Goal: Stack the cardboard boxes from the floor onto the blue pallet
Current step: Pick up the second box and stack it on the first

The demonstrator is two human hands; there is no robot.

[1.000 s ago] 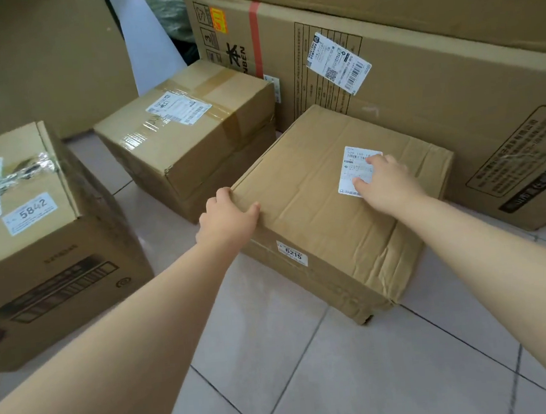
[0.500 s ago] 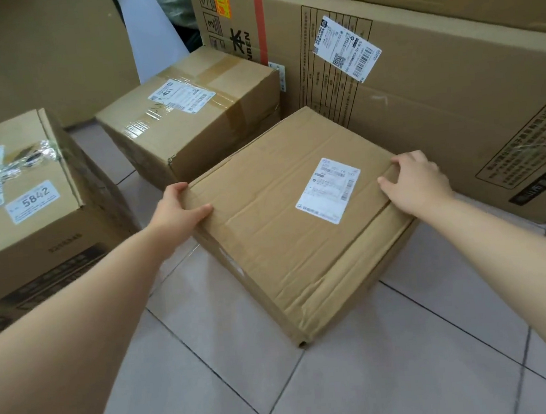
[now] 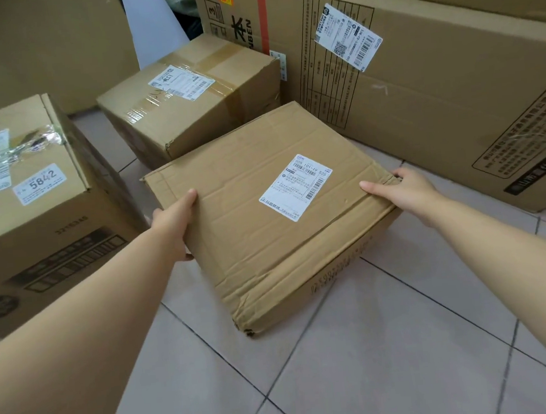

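Gripping a flat, creased cardboard box [image 3: 265, 214] from both sides, a person's two bare hands held it over the pale tiled floor [image 3: 361, 364]. The left hand [image 3: 174, 222] clasped the box's left edge, thumb lying on top and fingers hidden beneath. The right hand [image 3: 402, 192] clasped the right corner the same way. The box sat tilted, its near corner lowest; whether that corner touched the tiles could not be told. A white shipping label [image 3: 296, 186] lay on its top face. Just behind stood a taped box [image 3: 190, 105] with its own label. To the left stood a taller box [image 3: 34, 211] marked 5842. A long printed carton [image 3: 420, 95] ran along the right, behind the held box.
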